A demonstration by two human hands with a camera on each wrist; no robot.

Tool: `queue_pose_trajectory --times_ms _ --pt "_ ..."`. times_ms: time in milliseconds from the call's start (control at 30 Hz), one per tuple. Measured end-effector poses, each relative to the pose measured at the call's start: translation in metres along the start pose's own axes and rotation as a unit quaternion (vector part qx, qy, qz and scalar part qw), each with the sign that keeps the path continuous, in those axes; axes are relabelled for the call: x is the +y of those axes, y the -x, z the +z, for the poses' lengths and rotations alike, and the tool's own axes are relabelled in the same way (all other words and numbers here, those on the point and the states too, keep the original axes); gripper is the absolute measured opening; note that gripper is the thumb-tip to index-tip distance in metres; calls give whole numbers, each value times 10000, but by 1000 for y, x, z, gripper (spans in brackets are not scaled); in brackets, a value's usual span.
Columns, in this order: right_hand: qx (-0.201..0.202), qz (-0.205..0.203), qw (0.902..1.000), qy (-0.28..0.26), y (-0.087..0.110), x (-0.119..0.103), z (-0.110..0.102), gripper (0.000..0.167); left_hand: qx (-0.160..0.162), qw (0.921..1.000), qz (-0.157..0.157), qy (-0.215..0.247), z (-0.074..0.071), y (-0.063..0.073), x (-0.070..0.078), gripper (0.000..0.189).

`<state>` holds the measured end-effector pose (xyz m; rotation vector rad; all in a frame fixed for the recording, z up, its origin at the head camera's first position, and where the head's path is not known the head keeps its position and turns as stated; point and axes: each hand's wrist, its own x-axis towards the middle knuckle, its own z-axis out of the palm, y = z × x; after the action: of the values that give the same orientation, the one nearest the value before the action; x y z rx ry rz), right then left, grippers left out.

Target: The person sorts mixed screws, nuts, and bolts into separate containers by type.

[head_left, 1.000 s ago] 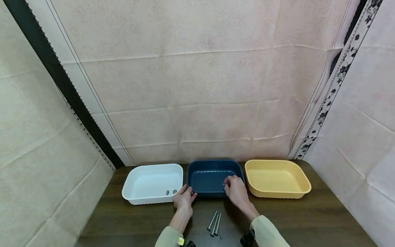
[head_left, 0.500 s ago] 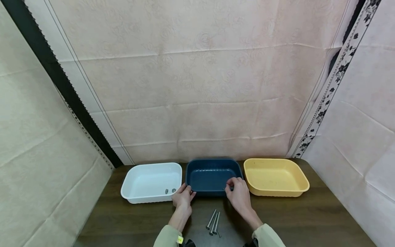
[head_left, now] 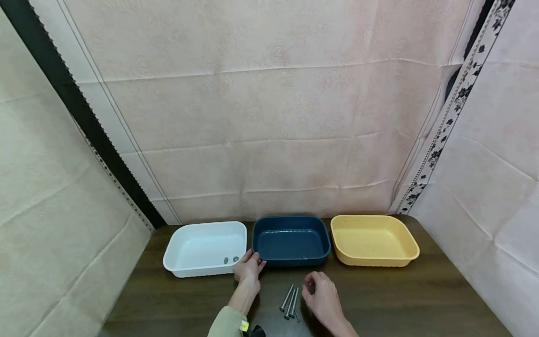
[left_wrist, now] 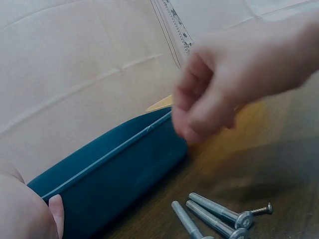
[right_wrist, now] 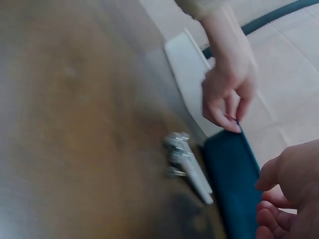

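My left hand (head_left: 247, 270) pinches the front left corner of a dark blue plastic tray (head_left: 290, 263), thumb outside the wall in the left wrist view. A tiny screw (head_left: 304, 257) lies inside that tray by its front wall. In front of it on the table are three long silver bolts (left_wrist: 214, 215) and a small screw (left_wrist: 262, 209), side by side. My right hand (head_left: 322, 297) is over the table just right of the bolts, fingers loosely bent and nothing seen between them. It is blurred in the left wrist view.
A white tray (head_left: 205, 270) with two small metal nuts (head_left: 230, 260) stands left of the blue one. To the right is a yellow tray (head_left: 375, 262). Behind the trays hangs a pale cloth wall (head_left: 269, 140), with more cloth on both sides of the brown table (head_left: 379, 299).
My right hand has let go of the tiny screw in the blue tray and drawn back toward me, beside the bolts. The left hand keeps its place on the rim.
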<state>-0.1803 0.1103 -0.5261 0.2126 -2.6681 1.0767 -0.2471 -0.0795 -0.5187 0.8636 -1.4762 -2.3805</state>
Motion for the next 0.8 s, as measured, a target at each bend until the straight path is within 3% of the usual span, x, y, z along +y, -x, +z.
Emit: queue_pose_trajectory --times_ms 167,533,800 --pt "-635 332 9974 -86 16 2 6 16 -20 10000 20 11 0 0 1 40" --pt "-1342 891 9867 -229 36 7 16 20 -11 10000 23 10 -1 -1 1 41" --pt "-1504 866 9843 -333 37 9 18 20 -33 10000 -1 -8 -1 -1 1 41"
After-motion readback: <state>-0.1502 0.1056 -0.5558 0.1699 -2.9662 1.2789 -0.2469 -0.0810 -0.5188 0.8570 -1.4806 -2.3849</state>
